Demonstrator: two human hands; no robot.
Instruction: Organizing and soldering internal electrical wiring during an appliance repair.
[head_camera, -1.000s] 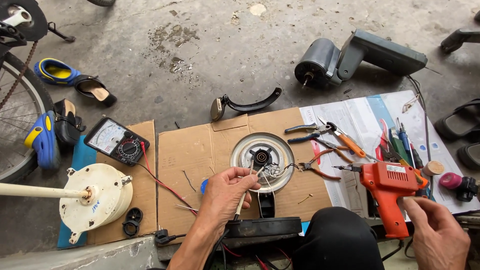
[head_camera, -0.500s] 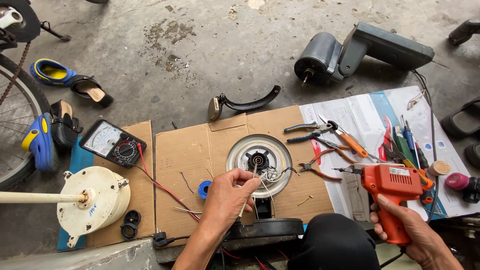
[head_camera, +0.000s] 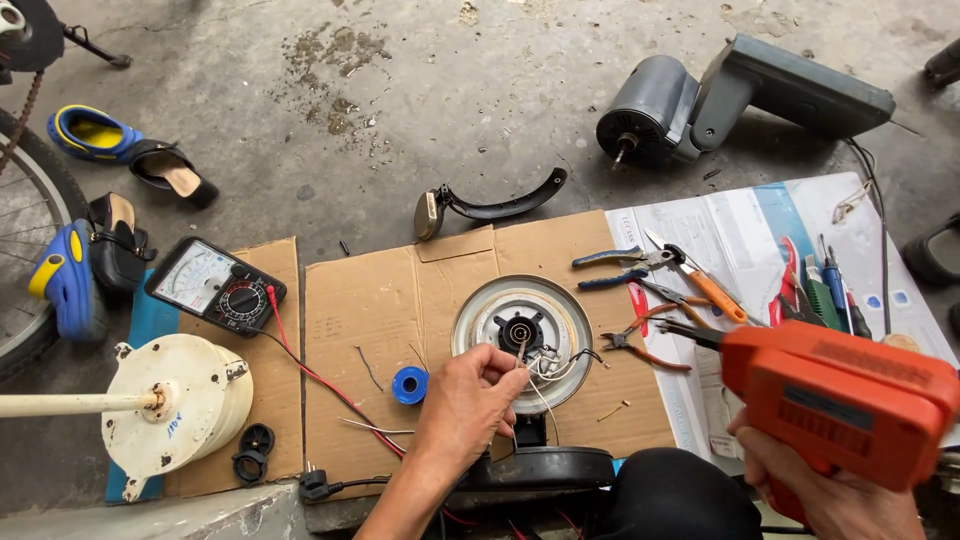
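Observation:
My left hand (head_camera: 470, 400) pinches thin wires at the round silver fan motor plate (head_camera: 500, 310), which lies on a sheet of cardboard (head_camera: 390, 300). My right hand (head_camera: 830, 490) grips an orange soldering gun (head_camera: 840, 395), raised at the right with its tip (head_camera: 680, 328) pointing left toward the motor plate. A small blue tape roll (head_camera: 409, 385) lies just left of my left hand. A black fan base (head_camera: 545, 465) sits below the plate.
A multimeter (head_camera: 213, 285) with red and black leads lies at the left, above a white motor housing (head_camera: 180, 410). Pliers and screwdrivers (head_camera: 660, 275) rest on paper at the right. A grey motor unit (head_camera: 720, 100), a black curved part (head_camera: 490, 205), sandals and a bicycle wheel are around.
My right hand took hold of the orange soldering gun and lifted it off the paper, bringing its tip toward the motor plate. My left hand stayed on the wires.

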